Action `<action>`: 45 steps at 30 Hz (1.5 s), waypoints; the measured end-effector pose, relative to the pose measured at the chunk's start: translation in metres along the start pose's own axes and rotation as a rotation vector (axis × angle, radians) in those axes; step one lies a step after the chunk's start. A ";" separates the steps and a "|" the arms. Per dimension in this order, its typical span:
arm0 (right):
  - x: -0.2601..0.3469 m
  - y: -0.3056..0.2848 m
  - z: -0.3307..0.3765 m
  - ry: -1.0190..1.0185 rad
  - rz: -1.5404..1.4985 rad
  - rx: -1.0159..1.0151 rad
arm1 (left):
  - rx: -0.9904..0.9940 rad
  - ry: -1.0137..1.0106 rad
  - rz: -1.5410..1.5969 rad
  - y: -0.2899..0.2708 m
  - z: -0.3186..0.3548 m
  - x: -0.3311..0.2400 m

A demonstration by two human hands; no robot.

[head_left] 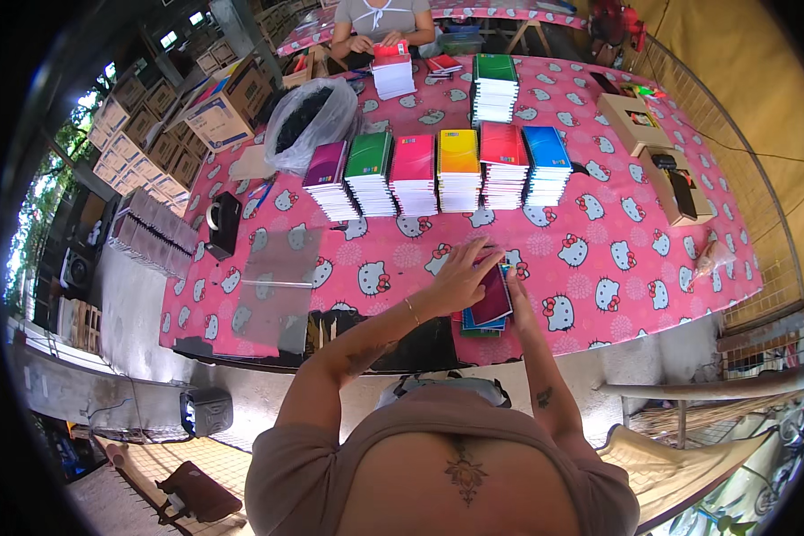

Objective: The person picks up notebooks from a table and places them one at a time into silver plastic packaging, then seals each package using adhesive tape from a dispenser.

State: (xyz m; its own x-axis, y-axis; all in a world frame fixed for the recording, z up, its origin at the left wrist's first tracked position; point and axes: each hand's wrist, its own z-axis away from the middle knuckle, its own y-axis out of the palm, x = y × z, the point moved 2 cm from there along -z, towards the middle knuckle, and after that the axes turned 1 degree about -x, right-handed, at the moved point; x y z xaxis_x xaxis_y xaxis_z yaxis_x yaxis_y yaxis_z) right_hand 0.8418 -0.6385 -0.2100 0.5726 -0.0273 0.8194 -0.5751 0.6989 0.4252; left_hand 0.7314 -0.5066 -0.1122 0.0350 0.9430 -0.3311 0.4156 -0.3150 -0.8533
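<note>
A small stack of spiral notebooks [492, 305], a dark maroon one on top and blue and green edges beneath, is at the table's near edge. My right hand [522, 302] grips the stack along its right side. Over the upper left part of it reaches my left hand [460, 279], fingers stretched out and touching the top. What lies under those fingers is partly hidden. Beyond my hands stands a row of notebook piles: purple [328, 170], green [369, 165], pink [414, 170], yellow [458, 165], red [504, 156] and blue [546, 161].
Clear plastic sleeves [281, 281] lie left of my arms, near a black box-shaped object [224, 225]. A plastic bag [311, 125] sits behind them. Farther back are a green notebook pile [495, 87] and a co-worker [384, 22] handling red notebooks. Cardboard trays [674, 183] line the right edge.
</note>
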 end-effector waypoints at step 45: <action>0.140 -0.049 0.096 -0.667 0.035 -0.303 | 0.310 -0.285 -0.036 0.025 -0.080 -0.019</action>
State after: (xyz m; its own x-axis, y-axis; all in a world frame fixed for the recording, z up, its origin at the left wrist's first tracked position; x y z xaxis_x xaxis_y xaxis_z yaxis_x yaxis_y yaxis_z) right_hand 0.8941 -0.7452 -0.0793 0.0235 -0.3631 0.9314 -0.3448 0.8716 0.3485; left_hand 0.8136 -0.5238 -0.0948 -0.2456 0.8999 -0.3603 0.1173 -0.3413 -0.9326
